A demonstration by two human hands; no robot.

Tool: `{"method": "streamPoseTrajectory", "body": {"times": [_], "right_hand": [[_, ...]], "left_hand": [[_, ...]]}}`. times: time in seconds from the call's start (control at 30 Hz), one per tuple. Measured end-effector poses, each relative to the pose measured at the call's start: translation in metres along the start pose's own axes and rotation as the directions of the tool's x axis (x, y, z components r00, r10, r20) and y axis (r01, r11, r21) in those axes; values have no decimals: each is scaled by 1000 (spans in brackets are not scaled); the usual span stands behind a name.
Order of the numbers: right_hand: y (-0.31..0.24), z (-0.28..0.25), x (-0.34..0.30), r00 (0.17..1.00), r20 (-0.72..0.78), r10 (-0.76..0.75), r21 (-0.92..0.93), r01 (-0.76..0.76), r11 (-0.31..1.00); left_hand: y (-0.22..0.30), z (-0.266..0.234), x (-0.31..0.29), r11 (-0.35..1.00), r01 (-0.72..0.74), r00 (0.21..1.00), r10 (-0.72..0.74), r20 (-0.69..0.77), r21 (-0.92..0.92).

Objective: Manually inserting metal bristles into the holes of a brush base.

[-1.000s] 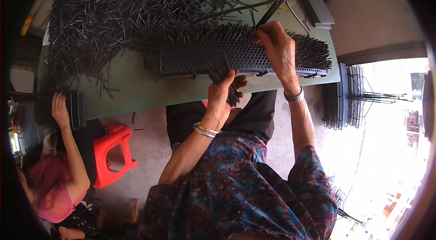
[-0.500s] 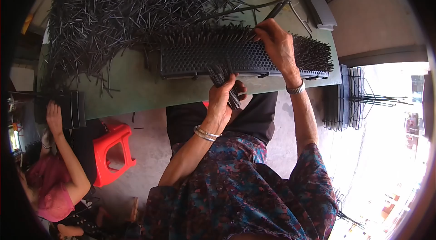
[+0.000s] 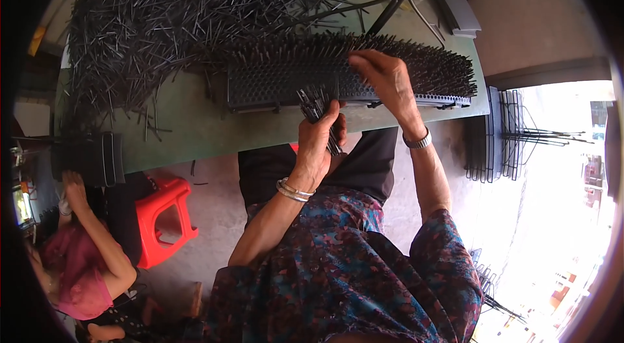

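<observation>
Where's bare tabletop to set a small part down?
Best patch: green table between the stick pile, the left end of the holed board and the table's front edge; a few loose sticks lie at its left. Crowded: the pile area, and the board's middle, with the left hand and right hand there.

Head cam: L fisheye, head-worn
Facing: dn past patterned shirt (image 3: 338, 265) to green table (image 3: 188, 123)
Dist.: near, wide FOV

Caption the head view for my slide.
Left hand holding black sticks, right hand at a partly filled perforated tray.
</observation>
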State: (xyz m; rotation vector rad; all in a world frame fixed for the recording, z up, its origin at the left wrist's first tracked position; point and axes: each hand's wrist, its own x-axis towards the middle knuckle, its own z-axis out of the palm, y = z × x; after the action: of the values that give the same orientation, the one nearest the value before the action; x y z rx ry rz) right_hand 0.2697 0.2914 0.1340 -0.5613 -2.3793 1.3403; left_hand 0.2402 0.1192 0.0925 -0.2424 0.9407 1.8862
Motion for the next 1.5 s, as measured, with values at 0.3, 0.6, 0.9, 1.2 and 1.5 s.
{"method": "streamPoseTrajectory", "body": {"times": [0.3, 0.6, 0.9, 1.2, 1.5], "right_hand": [[-1, -2, -12, 917, 366, 160, 287, -274, 918], [-6, -6, -16, 916, 336, 218, 278, -318, 907], [-8, -1, -20, 945, 245, 215, 315, -287, 905], [-6, -7, -18, 935, 285, 212, 217, -279, 936], [-4, -10, -19, 930, 320, 179, 207, -253, 945]], "left_hand": [[1, 5, -2, 993, -46, 999, 44, 18, 111], [6, 15, -7, 985, -39, 999, 36, 18, 171], [4, 10, -3, 971, -85, 996, 78, 43, 225], [7, 15, -5, 958, -67, 998, 67, 9, 277], [1, 14, -4, 943, -75, 997, 75, 13, 325]]}}
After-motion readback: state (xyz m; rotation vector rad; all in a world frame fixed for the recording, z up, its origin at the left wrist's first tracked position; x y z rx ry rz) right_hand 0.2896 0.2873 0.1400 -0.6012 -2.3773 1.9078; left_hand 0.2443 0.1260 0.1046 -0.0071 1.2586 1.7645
